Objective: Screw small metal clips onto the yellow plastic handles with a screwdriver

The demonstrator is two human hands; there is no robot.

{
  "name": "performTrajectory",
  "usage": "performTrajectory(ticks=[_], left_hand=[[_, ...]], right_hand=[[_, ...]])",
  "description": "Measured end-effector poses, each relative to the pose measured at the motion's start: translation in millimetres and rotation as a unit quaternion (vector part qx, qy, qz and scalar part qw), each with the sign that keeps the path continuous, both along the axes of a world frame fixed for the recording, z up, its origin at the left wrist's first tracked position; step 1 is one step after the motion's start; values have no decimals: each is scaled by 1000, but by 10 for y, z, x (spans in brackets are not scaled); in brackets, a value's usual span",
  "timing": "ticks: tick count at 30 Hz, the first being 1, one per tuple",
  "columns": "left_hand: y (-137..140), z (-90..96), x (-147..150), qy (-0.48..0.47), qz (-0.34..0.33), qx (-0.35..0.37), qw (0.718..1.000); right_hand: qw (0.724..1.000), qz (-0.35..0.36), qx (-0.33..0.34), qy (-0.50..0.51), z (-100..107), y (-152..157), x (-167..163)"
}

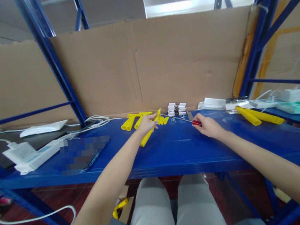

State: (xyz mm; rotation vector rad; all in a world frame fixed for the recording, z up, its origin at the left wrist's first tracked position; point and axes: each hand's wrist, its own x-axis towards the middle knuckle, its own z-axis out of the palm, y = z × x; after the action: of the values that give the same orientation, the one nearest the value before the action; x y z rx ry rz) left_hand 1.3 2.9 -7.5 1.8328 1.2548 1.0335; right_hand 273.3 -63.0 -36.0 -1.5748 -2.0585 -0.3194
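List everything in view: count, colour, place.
Screwdriver: one, red handle, centre
Tubes: several, yellow, centre; two more, right
Short pieces: several, yellow, centre
Stack: one, white and dark, rear centre
Metal bits: several, silver, centre
Power strip: one, white, left
Adapter: one, white, left
Cables: several, white, left
Flat item: one, colour obscured, left
Packages: several, white, both sides
Cardboard panels: several, brown, behind
Rack: one, blue, throughout
Floor: one, red, below
Left hand: one, bare, holding tube
Right hand: one, bare, holding screwdriver
Legs: two, grey, below
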Motion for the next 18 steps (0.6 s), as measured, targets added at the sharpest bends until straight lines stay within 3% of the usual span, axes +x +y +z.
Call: performTrajectory(ticks=[18], left_hand=[[17, -38, -20, 38, -17, 7, 999]], right_hand=[[997, -16, -67, -24, 12, 13, 25]])
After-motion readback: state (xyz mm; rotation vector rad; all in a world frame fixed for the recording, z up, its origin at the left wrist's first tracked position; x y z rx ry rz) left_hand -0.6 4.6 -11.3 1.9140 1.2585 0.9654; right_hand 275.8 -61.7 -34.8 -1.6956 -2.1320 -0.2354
